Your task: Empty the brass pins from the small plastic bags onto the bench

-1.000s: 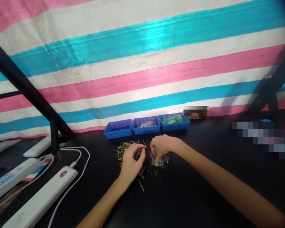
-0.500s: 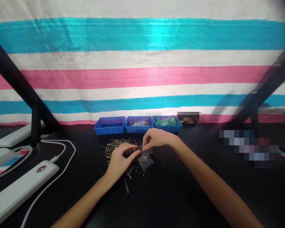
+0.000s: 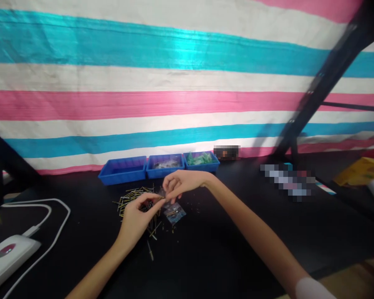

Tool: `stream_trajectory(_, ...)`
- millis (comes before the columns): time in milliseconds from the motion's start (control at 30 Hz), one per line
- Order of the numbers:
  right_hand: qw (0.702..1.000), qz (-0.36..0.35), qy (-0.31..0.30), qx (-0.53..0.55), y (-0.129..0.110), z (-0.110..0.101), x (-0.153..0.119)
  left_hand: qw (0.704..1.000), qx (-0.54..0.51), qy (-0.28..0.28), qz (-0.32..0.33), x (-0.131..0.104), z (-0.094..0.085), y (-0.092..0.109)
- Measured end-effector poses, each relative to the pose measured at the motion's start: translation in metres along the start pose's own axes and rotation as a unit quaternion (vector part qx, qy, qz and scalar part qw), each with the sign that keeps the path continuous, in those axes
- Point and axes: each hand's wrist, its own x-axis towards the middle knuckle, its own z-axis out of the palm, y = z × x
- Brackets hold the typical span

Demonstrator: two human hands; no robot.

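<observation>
My left hand (image 3: 139,214) is closed in a pinch on a small clear plastic bag (image 3: 162,192), which is mostly hidden by fingers. My right hand (image 3: 185,183) reaches over from the right, its thumb and forefinger pinched together at the same bag, touching or nearly touching the left fingertips. Just below them a second clear bag (image 3: 175,214) lies on the black table, with a few thin metal pieces in it. Beside and behind my left hand spreads a loose pile of thin gold and silver rivet-like pins (image 3: 134,195). One pin (image 3: 150,252) lies apart, nearer me.
Three blue bins stand in a row at the back: the left bin (image 3: 123,170), the middle bin (image 3: 165,166) with clear bags, the right bin (image 3: 202,160) with green-tinted bags. A white power strip (image 3: 11,257) and cable (image 3: 67,207) lie left. A yellow packet (image 3: 360,171) lies far right.
My view has turned right, so the table's things appear farther left. My right fingers have come down closer to my left fingertips, and less of the held bag shows.
</observation>
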Motion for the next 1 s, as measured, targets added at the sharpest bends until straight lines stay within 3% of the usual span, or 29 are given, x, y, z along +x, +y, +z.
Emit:
stream_trajectory(267,0.998,-0.069,0.009,-0.003,-0.007,0.004,-0.001,0.994,-0.076,0.073,-0.003,-0.004,0.003,0.013)
stream_trajectory(467,0.99,-0.125,0.046,-0.047,-0.008,0.004,0.001,0.989,-0.054,0.097,0.097,-0.004,-0.002,0.013)
stream_trajectory(600,0.978,-0.138,0.085,-0.128,-0.009,0.005,0.0,0.985,-0.027,0.123,0.114,-0.003,-0.006,0.01)
stream_trajectory(733,0.963,-0.168,0.14,-0.159,-0.006,0.009,0.006,0.985,-0.045,0.139,0.092,-0.003,-0.006,0.007)
stream_trajectory(833,0.958,-0.162,0.19,-0.144,-0.003,0.013,0.013,0.985,-0.087,0.141,0.038,-0.002,-0.006,0.006)
stream_trajectory(1000,0.97,-0.125,0.2,-0.063,-0.001,0.017,0.019,0.988,-0.106,0.107,-0.034,-0.001,-0.004,0.009)
